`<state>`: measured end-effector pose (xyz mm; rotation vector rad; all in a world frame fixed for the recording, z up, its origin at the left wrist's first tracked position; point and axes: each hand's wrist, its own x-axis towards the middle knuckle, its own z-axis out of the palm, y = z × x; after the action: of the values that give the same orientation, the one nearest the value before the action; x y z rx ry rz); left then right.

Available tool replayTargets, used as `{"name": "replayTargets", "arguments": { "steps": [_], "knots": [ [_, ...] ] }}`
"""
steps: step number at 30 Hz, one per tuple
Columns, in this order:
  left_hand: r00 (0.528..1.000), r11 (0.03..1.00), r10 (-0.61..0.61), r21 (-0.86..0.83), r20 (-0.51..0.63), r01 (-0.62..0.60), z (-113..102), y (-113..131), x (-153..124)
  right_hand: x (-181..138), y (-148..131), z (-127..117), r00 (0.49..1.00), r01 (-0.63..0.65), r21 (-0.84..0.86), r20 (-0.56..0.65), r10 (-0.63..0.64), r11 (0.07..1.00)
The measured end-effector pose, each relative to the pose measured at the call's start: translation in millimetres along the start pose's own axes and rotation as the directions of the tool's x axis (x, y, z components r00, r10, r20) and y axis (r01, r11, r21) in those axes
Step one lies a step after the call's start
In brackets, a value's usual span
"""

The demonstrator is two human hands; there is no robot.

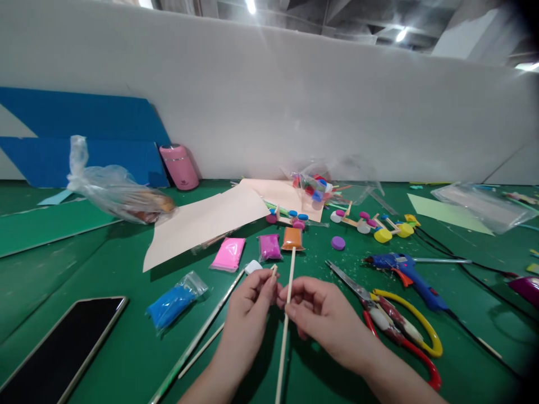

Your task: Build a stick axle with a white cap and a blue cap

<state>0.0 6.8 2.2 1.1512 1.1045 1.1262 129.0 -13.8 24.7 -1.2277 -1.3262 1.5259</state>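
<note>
My left hand [248,308] pinches a short pale wooden stick [274,269], whose tip shows above the thumb; its lower part is hidden by the fingers. In my right hand [324,311] a long wooden stick [283,350] is gripped between thumb and fingers, slanting from near the orange clay packet [293,238] down towards me. Both hands nearly meet over the green table. Just beyond them are a purple clay packet [269,247], a pink one [228,253] and a small white piece [252,266]. Beside my left forearm lies another thin stick [202,349].
Scissors [381,314] and a blue glue gun [410,276] with its cord lie at right. A phone [63,348] and blue clay packet [174,303] are at left. Behind are paper sheets [206,221], small wheeled models [357,220], a plastic bag [113,188] and a pink cup [180,167].
</note>
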Motion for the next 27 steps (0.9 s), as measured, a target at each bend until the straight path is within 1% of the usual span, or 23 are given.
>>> {"name": "replayTargets", "arguments": {
  "steps": [2,4,6,9,12,14,19,22,25,27],
  "knots": [
    [0.994,0.972,-0.11,-0.21,0.004,0.108,0,3,0,0,3,8,0.999,-0.033,-0.001,0.011,0.033,0.999],
    [0.976,0.902,-0.214,-0.376,0.036,0.212,1,4,-1,1,7,13,0.998,-0.066,-0.006,0.025,0.066,0.998],
    [0.953,0.841,-0.296,-0.455,0.064,0.292,2,5,-3,2,11,17,0.997,-0.073,-0.036,0.021,0.074,0.997],
    [0.93,0.797,-0.359,-0.494,0.074,0.347,4,4,-5,4,16,22,0.999,-0.036,-0.092,0.003,0.036,0.995],
    [0.929,0.779,-0.364,-0.522,0.073,0.347,4,4,-6,5,20,22,0.999,0.004,-0.106,0.039,0.0,0.994],
    [0.931,0.775,-0.356,-0.533,0.075,0.339,3,4,-4,4,21,18,0.998,0.026,-0.116,0.061,-0.019,0.993],
    [0.929,0.783,-0.369,-0.538,0.0,0.311,-3,3,4,-4,15,-2,0.998,0.054,-0.249,-0.004,-0.057,0.967],
    [0.936,0.793,-0.352,-0.522,0.025,0.313,-4,0,4,-7,9,-12,0.997,0.077,-0.265,0.008,-0.077,0.961],
    [0.949,0.799,-0.306,-0.523,0.069,0.296,-3,-1,3,-8,2,-17,0.994,0.077,-0.308,-0.044,-0.095,0.948],
    [0.951,0.79,-0.288,-0.531,0.116,0.305,-3,0,2,-6,-3,-20,0.99,0.086,-0.308,-0.08,-0.116,0.948]
  ]
}}
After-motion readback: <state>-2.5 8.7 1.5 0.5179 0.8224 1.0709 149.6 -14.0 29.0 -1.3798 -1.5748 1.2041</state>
